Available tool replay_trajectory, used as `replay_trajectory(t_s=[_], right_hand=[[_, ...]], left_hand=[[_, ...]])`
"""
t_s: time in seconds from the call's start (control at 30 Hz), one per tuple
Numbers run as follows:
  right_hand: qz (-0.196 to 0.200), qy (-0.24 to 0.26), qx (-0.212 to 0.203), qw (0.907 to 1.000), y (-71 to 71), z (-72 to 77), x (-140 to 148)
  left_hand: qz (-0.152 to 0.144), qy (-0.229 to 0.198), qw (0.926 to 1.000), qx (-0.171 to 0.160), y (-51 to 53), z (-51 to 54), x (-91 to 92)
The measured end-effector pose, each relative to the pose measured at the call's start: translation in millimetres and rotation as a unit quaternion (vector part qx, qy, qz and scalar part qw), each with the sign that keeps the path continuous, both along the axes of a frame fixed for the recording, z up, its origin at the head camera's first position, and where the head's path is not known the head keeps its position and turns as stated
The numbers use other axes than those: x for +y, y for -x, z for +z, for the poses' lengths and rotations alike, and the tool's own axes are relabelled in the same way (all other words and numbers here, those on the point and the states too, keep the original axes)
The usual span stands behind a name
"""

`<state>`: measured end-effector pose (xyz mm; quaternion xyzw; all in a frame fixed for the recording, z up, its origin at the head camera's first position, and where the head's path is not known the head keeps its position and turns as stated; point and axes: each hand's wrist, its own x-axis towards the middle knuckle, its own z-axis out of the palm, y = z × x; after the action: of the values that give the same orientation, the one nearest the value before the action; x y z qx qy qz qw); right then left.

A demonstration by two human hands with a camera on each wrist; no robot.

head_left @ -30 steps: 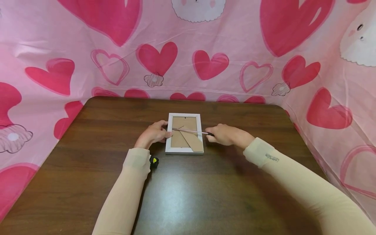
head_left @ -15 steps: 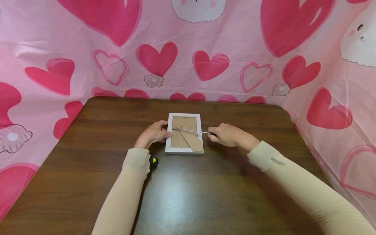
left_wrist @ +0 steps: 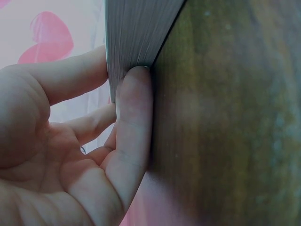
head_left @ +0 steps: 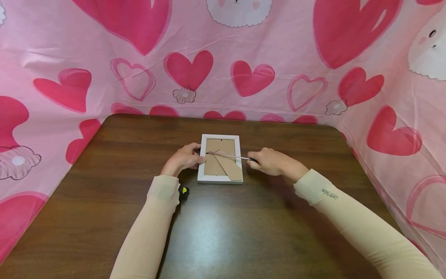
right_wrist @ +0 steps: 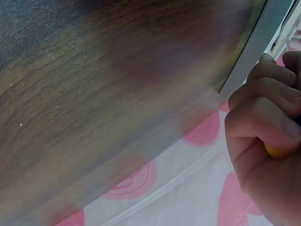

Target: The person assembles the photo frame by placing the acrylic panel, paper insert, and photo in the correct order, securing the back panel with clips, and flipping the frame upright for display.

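Note:
A white picture frame lies face down, its brown backing board and angled stand leg showing. My left hand holds the frame's left side; its thumb is on the rim. In the left wrist view, fingers touch the frame's grey side wall, one of them low along the table. Right of the frame, my right hand grips a screwdriver by its dark handle. Its thin metal shaft crosses the backing, with the tip at the left inner edge. A yellow handle part peeks from the curled fingers.
A small black object with a yellow-green patch sits beside the left sleeve. The dark brown wooden table backs onto a pink heart-patterned cloth, which also rises at both sides.
Since a second ago, my right hand has shifted slightly right and away from the frame, still gripping the screwdriver. The frame and left hand keep their places; the head view has shifted a little.

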<state>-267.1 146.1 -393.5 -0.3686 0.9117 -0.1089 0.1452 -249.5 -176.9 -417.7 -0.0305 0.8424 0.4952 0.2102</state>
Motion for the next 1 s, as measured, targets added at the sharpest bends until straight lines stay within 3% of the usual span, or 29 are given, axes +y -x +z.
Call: replay_trajectory(t_s=[0.6, 1.0], right_hand=[[-0.003, -0.017, -0.003, 0.9999, -2.0, -1.2, -1.9], [-0.034, -0.043, -0.007, 0.9985, -5.0, -2.7, -8.8]], left_hand=[[-0.001, 0.0, 1.0, 0.005, 0.0, -0.7, 1.4], [-0.003, 0.008, 1.0, -0.003, 0.0, -0.4, -1.0]])
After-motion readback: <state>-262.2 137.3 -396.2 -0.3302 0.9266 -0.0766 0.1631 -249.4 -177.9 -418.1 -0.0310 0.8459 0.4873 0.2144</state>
